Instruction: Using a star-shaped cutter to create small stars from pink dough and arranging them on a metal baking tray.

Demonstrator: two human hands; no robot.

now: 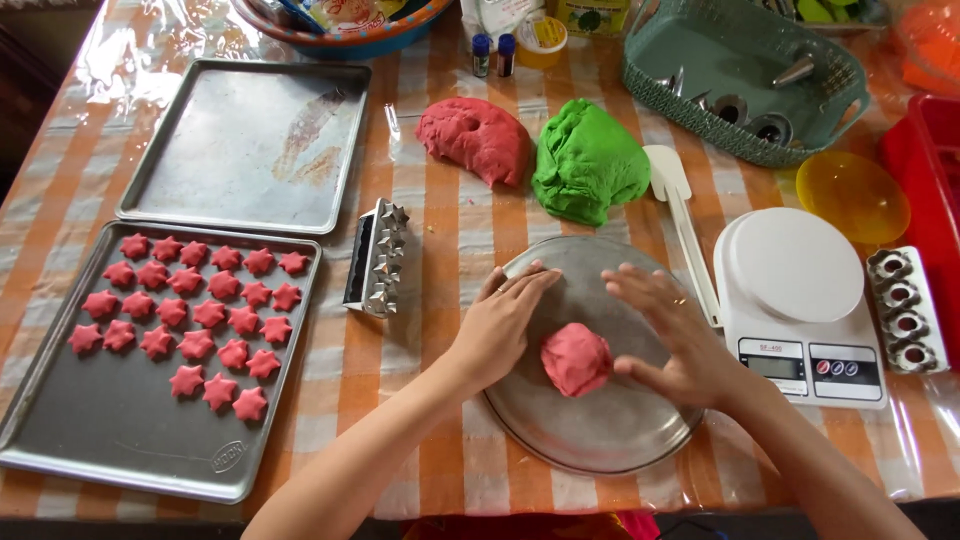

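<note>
Dough, a small red ball (576,358), lies on the round metal plate (600,440) between both hands. Left hand (500,325) and right hand (668,335) hover with fingers spread, holding nothing. It looks soft, light and easily dented; cupping it gently from both sides seems best.

Desk (440,230) in orange-checked cloth under clear plastic, two baking trays (245,145), round metal plate (600,440), red dough (472,138), green dough (588,160), white scale (800,300), teal basket (740,75)

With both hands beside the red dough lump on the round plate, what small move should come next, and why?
Probably close both hands onto the red dough lump. The left hand and right hand flank it, open, on the round metal plate; the lump still looks rough and uneven.
</note>
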